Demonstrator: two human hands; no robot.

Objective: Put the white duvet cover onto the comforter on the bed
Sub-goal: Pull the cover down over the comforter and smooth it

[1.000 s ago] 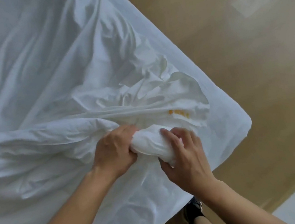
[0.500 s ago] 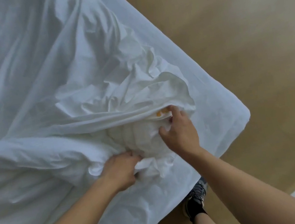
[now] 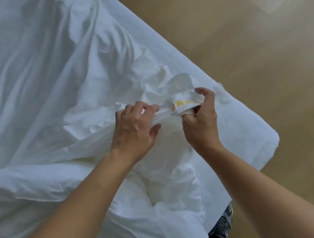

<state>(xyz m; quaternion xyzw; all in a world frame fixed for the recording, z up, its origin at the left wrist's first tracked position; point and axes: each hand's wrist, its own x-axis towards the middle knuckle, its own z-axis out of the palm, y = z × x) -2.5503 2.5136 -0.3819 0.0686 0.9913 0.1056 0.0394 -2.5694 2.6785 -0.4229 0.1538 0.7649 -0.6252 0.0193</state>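
The white duvet cover (image 3: 43,92) lies crumpled across the bed, its edge bunched near the bed's corner. A hem with a yellow label (image 3: 179,103) is stretched between my hands. My left hand (image 3: 135,128) grips the bunched edge of the cover just left of the label. My right hand (image 3: 202,119) pinches the labelled hem from the right, fingers curled over it. The puffy white comforter (image 3: 39,190) lies under my forearms at the near side, partly beneath the cover.
The bed's corner (image 3: 268,141) juts out to the right over a light wooden floor (image 3: 243,42). A dark shoe (image 3: 222,230) stands on the floor just below the bed's near edge.
Both hands have moved up and away from the comforter lump. They now hold the cover's hem taut, and the yellow label has turned into view between them.
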